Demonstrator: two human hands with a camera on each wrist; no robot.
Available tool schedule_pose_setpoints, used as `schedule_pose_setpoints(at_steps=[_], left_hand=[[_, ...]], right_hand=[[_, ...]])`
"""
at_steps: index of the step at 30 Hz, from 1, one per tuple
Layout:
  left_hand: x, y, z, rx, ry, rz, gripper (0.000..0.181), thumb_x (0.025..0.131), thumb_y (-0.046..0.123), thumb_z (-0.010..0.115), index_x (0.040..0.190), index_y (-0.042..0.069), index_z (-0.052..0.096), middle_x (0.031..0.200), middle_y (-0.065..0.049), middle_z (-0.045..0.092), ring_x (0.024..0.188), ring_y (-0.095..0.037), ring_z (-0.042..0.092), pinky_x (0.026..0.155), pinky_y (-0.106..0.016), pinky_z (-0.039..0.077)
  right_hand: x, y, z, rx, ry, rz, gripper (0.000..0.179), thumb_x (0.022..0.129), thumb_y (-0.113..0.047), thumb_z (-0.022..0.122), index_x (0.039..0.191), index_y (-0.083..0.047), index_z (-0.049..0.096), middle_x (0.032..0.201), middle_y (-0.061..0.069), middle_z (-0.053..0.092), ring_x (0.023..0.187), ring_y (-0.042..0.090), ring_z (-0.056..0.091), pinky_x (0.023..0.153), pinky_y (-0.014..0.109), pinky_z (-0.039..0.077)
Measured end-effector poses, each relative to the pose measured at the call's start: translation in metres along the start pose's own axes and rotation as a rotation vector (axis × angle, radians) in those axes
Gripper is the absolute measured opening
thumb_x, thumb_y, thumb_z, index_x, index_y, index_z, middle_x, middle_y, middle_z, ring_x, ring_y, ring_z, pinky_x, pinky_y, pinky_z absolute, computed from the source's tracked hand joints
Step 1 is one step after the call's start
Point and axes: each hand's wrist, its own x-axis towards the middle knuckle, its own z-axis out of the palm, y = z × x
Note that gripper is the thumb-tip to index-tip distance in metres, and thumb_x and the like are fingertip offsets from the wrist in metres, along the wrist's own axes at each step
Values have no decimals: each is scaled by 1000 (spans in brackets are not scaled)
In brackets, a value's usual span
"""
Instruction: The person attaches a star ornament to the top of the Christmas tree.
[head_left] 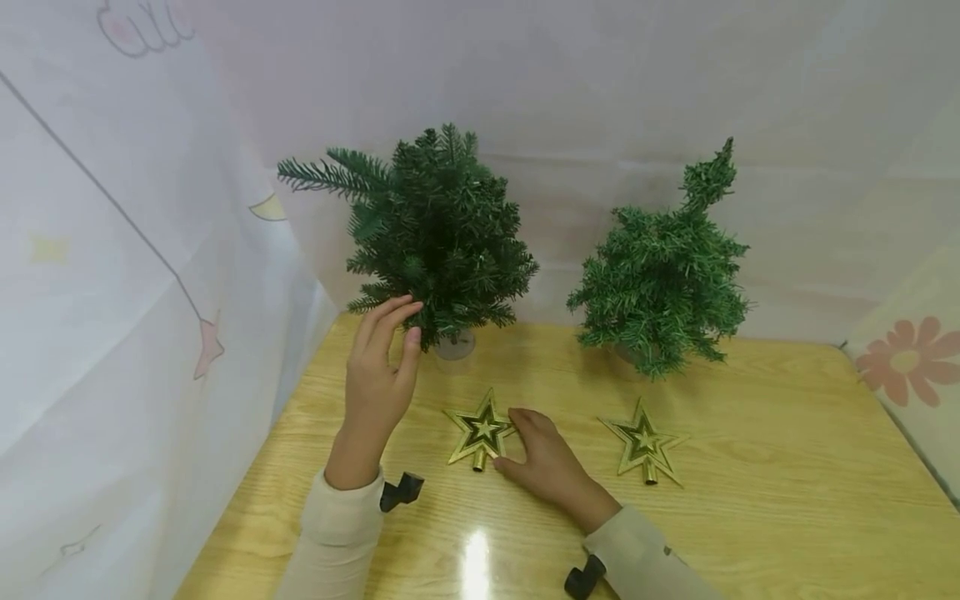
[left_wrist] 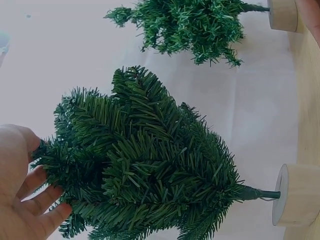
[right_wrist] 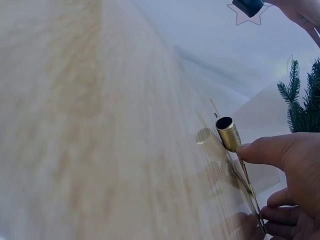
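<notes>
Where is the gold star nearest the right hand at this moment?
The gold star lies on the wooden table at the head view's lower centre, below the left tree, with the right hand at its right edge.

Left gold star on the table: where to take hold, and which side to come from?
I'd pinch the tube across its two sides, coming from the near right and slightly above. On this gold star, the tube is the rounded, thicker part and points toward the person; the rest is flat and lies close to the table, so there may be little edge to catch.
</notes>
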Motion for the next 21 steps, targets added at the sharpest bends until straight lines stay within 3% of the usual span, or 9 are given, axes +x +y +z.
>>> schedule_pose_setpoints(at_steps=[21], left_hand=[[0, 0, -2, 27, 8, 12, 27, 99, 11, 58, 125, 9, 65, 130, -8, 58, 121, -26, 53, 100, -43, 44]], right_hand=[[-1, -1, -1, -49, 28, -33, 79, 86, -44, 73, 147, -5, 42, 146, 12, 43, 135, 30, 38, 106, 48, 39]])
